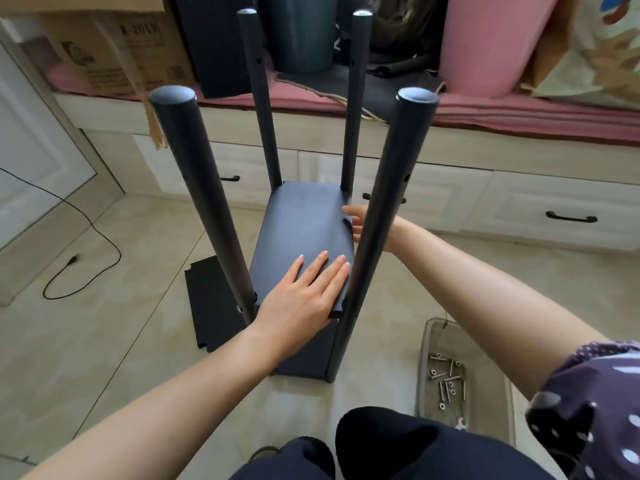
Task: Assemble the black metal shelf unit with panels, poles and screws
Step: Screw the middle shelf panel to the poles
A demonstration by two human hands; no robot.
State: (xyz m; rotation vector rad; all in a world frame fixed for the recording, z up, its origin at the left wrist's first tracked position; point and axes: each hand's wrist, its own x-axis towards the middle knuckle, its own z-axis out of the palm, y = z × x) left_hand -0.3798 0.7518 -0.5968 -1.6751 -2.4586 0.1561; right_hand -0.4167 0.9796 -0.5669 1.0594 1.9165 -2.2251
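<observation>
The black shelf unit stands upright on the floor with several poles, among them the near left pole (204, 195) and the near right pole (384, 209). A black panel (304, 223) sits between the poles above a lower panel (304, 355). My left hand (304, 292) lies flat on the upper panel's near end, fingers straight. My right hand (356, 223) reaches behind the near right pole to the panel's right edge; the pole hides most of its fingers. A clear tray (429, 334) at the right holds several silver screws (446, 379).
Another black panel (211, 306) lies flat on the tiled floor left of the unit. A black cable (86, 258) curls across the floor at the left. Behind stand white drawers (519, 206) under a bench with a cardboard box (117, 53) and a pink roll (488, 43).
</observation>
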